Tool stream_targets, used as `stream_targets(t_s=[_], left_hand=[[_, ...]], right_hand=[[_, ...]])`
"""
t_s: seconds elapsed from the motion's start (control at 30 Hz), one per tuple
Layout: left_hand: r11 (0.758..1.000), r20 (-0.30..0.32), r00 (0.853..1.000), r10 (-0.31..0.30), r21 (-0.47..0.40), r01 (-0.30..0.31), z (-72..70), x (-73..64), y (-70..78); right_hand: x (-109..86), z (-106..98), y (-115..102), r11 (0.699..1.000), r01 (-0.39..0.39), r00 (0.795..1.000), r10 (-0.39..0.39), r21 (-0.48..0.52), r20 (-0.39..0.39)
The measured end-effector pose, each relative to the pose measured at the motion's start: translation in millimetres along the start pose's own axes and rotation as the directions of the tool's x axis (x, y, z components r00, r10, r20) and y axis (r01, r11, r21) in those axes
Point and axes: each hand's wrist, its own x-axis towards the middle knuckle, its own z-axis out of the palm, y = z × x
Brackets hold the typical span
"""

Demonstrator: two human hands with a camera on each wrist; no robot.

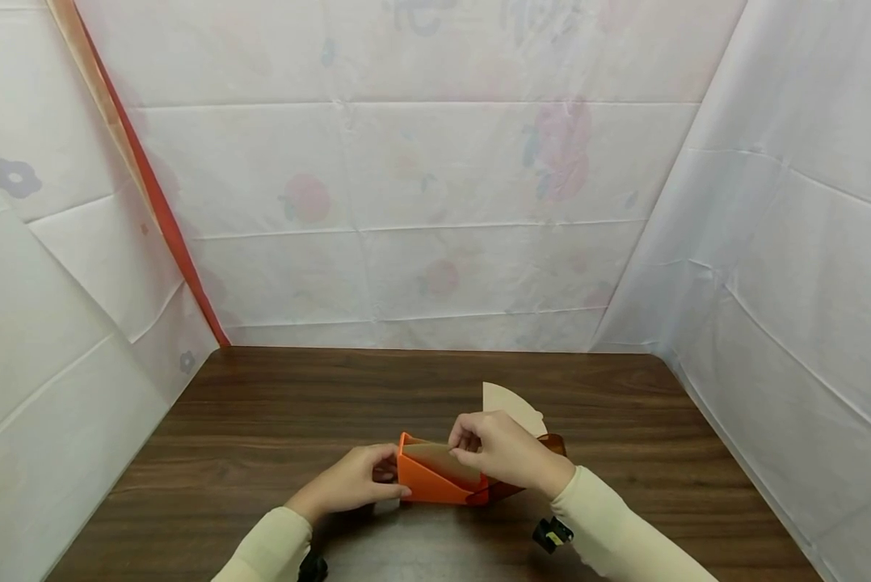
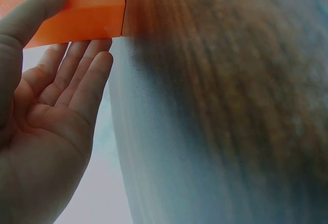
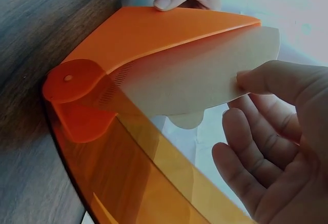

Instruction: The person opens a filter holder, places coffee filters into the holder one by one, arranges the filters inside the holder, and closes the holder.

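Note:
A small orange coffee filter holder (image 1: 433,482) stands on the table, its see-through amber lid (image 3: 154,167) swung open to the right on a round hinge (image 3: 68,79). My left hand (image 1: 353,481) holds the holder's left end, thumb on the front face and fingers against the side. A pale brown paper coffee filter (image 3: 179,80) with a crimped edge sits partly inside the holder. My right hand (image 1: 504,449) pinches its upper edge between thumb and forefinger; the other fingers are loosely bent. Behind this hand shows another fan-shaped paper filter (image 1: 511,406), its lower part hidden.
The dark wood-grain table (image 1: 297,388) has white printed sheeting (image 1: 421,275) at its back and sides. A red strip (image 1: 166,218) runs down the left back corner. Small black devices (image 1: 552,533) sit by both wrists.

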Motion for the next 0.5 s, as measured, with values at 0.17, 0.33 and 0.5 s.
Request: stream_targets(t_s=[0.17,0.33,0.5], left_hand=[[1.0,0.001,1.0,0.015,0.005,-0.015,-0.1,0.1,-2.5],[1.0,-0.001,1.0,0.009,-0.006,-0.009,-0.5,0.6,-2.3],[1.0,0.001,1.0,0.002,-0.023,-0.002,-1.1,0.4,-0.1]], right_hand=[[0.1,4.1,0.5,0.999,-0.02,1.0,0.021,-0.044,0.009],[0.9,6.2,0.1,0.997,-0.025,0.999,0.026,-0.071,0.022],[1.2,8.8,-1.1,0.996,-0.021,0.999,0.025,-0.089,0.045]])
